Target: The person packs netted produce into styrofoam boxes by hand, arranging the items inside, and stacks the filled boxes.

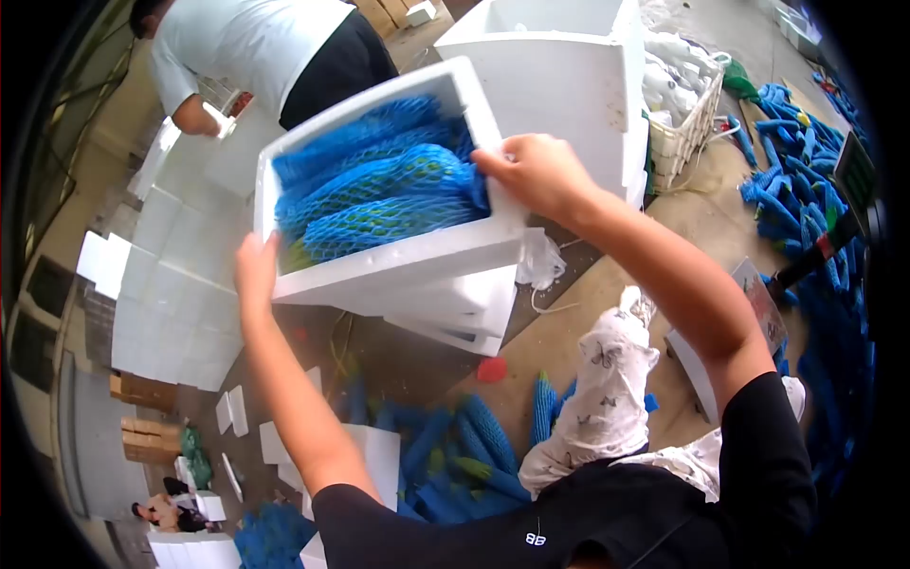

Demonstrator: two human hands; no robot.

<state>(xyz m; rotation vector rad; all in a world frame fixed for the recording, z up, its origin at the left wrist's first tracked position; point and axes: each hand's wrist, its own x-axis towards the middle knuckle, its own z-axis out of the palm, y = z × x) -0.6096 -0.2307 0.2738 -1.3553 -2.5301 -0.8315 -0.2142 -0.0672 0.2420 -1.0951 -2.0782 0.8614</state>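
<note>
A white foam box point(398, 256) is held up in front of me, tilted, with its open top facing me. Several green items in blue mesh netting point(389, 194) lie in rows inside it. My left hand point(256, 272) grips the box's left wall near the lower corner, its thumb at the rim. At the upper right, my right hand point(536, 174) is closed on the right wall, thumb over the rim. The fingers behind the walls are hidden. Below the box are white foam pieces point(464, 308).
A person in a white shirt point(246, 47) bends at the upper left beside stacked white boxes point(180, 275). A large white foam box point(559, 85) and a white basket point(678, 142) stand ahead. Blue-netted items point(455, 455) lie near my legs, with more point(796, 161) at right, near a scale display point(856, 175).
</note>
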